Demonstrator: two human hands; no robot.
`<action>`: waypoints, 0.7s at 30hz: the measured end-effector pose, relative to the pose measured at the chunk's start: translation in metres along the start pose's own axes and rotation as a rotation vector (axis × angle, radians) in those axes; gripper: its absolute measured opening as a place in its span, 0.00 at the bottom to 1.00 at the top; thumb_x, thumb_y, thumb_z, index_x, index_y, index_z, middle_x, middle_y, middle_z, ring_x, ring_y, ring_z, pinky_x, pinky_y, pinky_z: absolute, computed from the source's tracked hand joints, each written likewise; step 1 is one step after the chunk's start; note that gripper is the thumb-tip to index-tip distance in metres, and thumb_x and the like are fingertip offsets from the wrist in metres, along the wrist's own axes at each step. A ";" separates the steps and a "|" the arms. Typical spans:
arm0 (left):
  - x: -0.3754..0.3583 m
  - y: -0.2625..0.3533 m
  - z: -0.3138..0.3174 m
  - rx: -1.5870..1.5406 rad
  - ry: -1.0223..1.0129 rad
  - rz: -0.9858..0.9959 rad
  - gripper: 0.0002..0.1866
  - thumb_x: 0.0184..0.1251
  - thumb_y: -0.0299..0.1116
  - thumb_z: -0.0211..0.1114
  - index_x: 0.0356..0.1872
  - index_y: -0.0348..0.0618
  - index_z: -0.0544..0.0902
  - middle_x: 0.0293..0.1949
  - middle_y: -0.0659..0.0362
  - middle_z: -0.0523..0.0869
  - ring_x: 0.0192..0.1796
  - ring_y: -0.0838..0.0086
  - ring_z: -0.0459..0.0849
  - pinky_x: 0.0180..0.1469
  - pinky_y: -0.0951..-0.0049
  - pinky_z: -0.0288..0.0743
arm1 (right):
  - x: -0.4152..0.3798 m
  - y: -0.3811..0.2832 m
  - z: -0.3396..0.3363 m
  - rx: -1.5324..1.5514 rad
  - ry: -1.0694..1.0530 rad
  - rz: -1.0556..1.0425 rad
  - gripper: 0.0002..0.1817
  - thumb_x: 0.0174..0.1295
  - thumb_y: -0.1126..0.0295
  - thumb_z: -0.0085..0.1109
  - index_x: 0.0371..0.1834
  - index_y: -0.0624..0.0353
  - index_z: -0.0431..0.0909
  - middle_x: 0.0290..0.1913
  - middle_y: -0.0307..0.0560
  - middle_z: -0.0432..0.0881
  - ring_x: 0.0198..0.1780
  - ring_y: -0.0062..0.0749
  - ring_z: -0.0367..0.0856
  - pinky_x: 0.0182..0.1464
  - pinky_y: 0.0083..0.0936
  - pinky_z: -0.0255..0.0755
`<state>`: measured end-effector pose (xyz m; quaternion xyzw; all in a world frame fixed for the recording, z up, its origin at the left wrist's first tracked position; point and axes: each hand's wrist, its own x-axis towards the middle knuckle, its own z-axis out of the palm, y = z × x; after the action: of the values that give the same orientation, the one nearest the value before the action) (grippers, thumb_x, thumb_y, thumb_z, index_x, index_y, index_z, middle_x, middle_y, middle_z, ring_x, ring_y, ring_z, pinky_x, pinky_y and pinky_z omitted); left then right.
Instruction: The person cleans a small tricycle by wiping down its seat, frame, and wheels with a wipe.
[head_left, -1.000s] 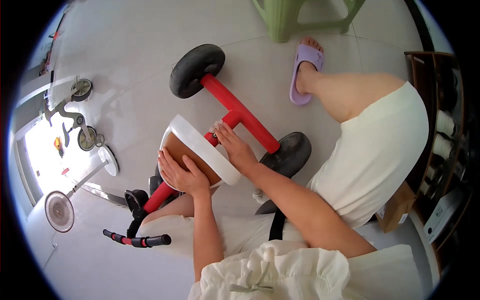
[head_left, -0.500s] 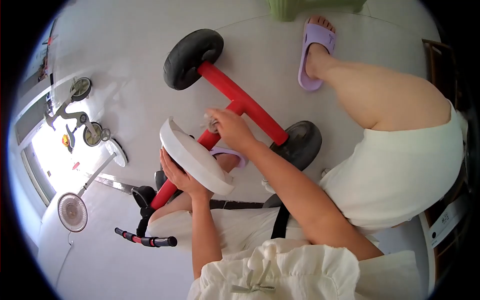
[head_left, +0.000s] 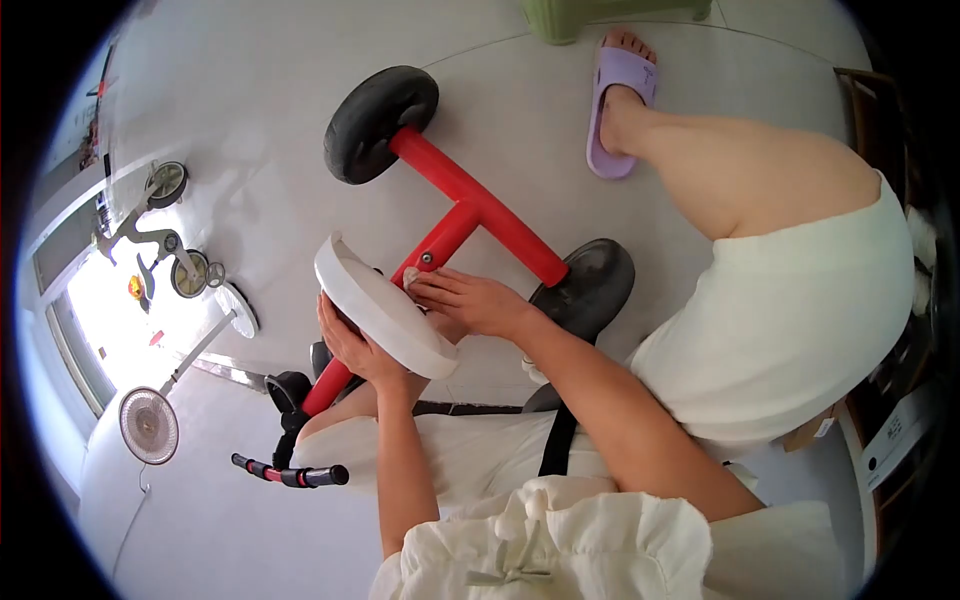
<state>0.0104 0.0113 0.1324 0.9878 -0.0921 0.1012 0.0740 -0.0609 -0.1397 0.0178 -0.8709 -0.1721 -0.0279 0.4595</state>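
Observation:
A red tricycle frame with black wheels lies across my lap and the floor. My left hand is wrapped round the underside of a white curved seat, steadying it. My right hand presses a small crumpled pale cloth to the red tube beside the seat, its fingers together. A bolt shows on the tube just above these fingers. The handlebar with black grips points to the lower left.
A grey balance bike and a standing fan are at the left. A green stool stands at the top. My foot in a purple slipper rests on the floor. Shelves with boxes line the right edge.
My right hand has moved down the red tube towards the seat with the cloth, and the bolt has come into view. My left hand still holds the seat.

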 end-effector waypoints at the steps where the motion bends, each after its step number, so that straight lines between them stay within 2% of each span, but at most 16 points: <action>1: 0.000 -0.002 0.000 -0.002 0.011 0.025 0.29 0.72 0.40 0.57 0.70 0.37 0.69 0.67 0.47 0.74 0.70 0.52 0.71 0.71 0.54 0.60 | 0.000 -0.001 -0.004 -0.136 -0.003 -0.042 0.31 0.65 0.65 0.55 0.74 0.50 0.66 0.79 0.35 0.59 0.80 0.26 0.53 0.81 0.30 0.48; 2: 0.000 -0.004 0.000 -0.004 0.025 0.049 0.29 0.72 0.39 0.57 0.70 0.37 0.69 0.67 0.47 0.75 0.70 0.51 0.71 0.71 0.54 0.60 | 0.001 -0.002 -0.007 -0.273 -0.004 -0.086 0.31 0.66 0.65 0.55 0.74 0.49 0.66 0.79 0.35 0.59 0.80 0.27 0.52 0.81 0.30 0.47; 6: 0.001 -0.010 0.002 -0.014 0.028 0.081 0.29 0.72 0.40 0.56 0.70 0.37 0.69 0.68 0.47 0.74 0.70 0.51 0.70 0.72 0.53 0.60 | 0.012 -0.001 -0.007 -0.253 0.058 -0.107 0.28 0.65 0.66 0.52 0.71 0.49 0.70 0.77 0.36 0.63 0.79 0.28 0.55 0.82 0.33 0.46; 9: 0.000 -0.008 0.001 -0.015 0.016 0.071 0.28 0.73 0.41 0.55 0.70 0.37 0.69 0.68 0.47 0.74 0.70 0.51 0.70 0.72 0.53 0.59 | 0.037 0.000 -0.016 -0.124 0.068 0.006 0.25 0.66 0.66 0.51 0.68 0.49 0.72 0.76 0.34 0.65 0.78 0.26 0.59 0.81 0.36 0.47; 11: -0.002 -0.008 0.002 -0.026 0.036 0.074 0.28 0.73 0.41 0.54 0.70 0.37 0.69 0.68 0.47 0.74 0.70 0.51 0.70 0.72 0.53 0.59 | 0.052 0.010 -0.023 -0.110 0.012 -0.038 0.23 0.65 0.65 0.53 0.65 0.44 0.76 0.70 0.35 0.74 0.73 0.25 0.68 0.81 0.40 0.47; 12: -0.002 -0.007 0.001 -0.026 0.034 0.073 0.28 0.73 0.41 0.54 0.70 0.37 0.69 0.68 0.47 0.74 0.70 0.51 0.70 0.72 0.53 0.59 | 0.059 0.012 -0.023 -0.108 0.010 -0.037 0.23 0.65 0.65 0.53 0.65 0.44 0.76 0.70 0.35 0.74 0.73 0.25 0.68 0.81 0.40 0.47; 14: 0.000 -0.004 0.000 -0.002 0.018 0.061 0.28 0.73 0.41 0.54 0.70 0.37 0.69 0.68 0.46 0.74 0.70 0.51 0.70 0.72 0.52 0.60 | 0.078 0.018 -0.022 0.025 -0.044 -0.013 0.16 0.63 0.67 0.55 0.53 0.42 0.84 0.55 0.37 0.86 0.62 0.26 0.79 0.81 0.44 0.44; 16: 0.000 -0.004 0.000 -0.012 0.020 0.066 0.28 0.73 0.41 0.54 0.70 0.37 0.69 0.68 0.46 0.74 0.70 0.51 0.70 0.71 0.52 0.60 | 0.103 0.022 -0.042 0.075 -0.434 0.126 0.11 0.59 0.65 0.58 0.41 0.40 0.89 0.42 0.39 0.89 0.52 0.29 0.84 0.80 0.44 0.42; 17: 0.000 -0.004 -0.001 -0.023 0.022 0.071 0.29 0.73 0.41 0.54 0.70 0.37 0.69 0.68 0.46 0.74 0.70 0.51 0.70 0.71 0.52 0.60 | 0.113 0.024 -0.051 0.080 -0.434 0.126 0.11 0.59 0.65 0.58 0.41 0.40 0.89 0.42 0.39 0.89 0.52 0.29 0.84 0.80 0.44 0.42; 19: -0.001 -0.007 -0.001 -0.017 0.024 0.074 0.29 0.72 0.41 0.55 0.70 0.37 0.69 0.67 0.46 0.74 0.70 0.51 0.71 0.71 0.52 0.61 | 0.125 0.034 -0.053 0.150 -0.605 0.203 0.10 0.60 0.62 0.57 0.36 0.39 0.91 0.38 0.39 0.90 0.48 0.30 0.85 0.80 0.44 0.42; 20: 0.000 -0.007 0.000 -0.015 0.031 0.076 0.29 0.72 0.41 0.55 0.70 0.37 0.69 0.67 0.46 0.75 0.69 0.51 0.71 0.71 0.52 0.61 | 0.126 0.041 -0.052 0.149 -0.602 0.207 0.10 0.60 0.62 0.57 0.36 0.39 0.91 0.38 0.39 0.90 0.48 0.30 0.85 0.80 0.44 0.42; 21: 0.001 -0.008 0.001 -0.018 0.031 0.079 0.29 0.72 0.41 0.55 0.70 0.37 0.69 0.67 0.46 0.75 0.69 0.51 0.71 0.71 0.52 0.61 | 0.126 0.046 -0.049 0.304 -0.569 0.267 0.13 0.60 0.55 0.59 0.41 0.41 0.90 0.44 0.43 0.89 0.52 0.34 0.84 0.79 0.45 0.44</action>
<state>0.0130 0.0189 0.1306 0.9810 -0.1308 0.1187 0.0800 0.0780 -0.1685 0.0352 -0.7802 -0.1803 0.3023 0.5171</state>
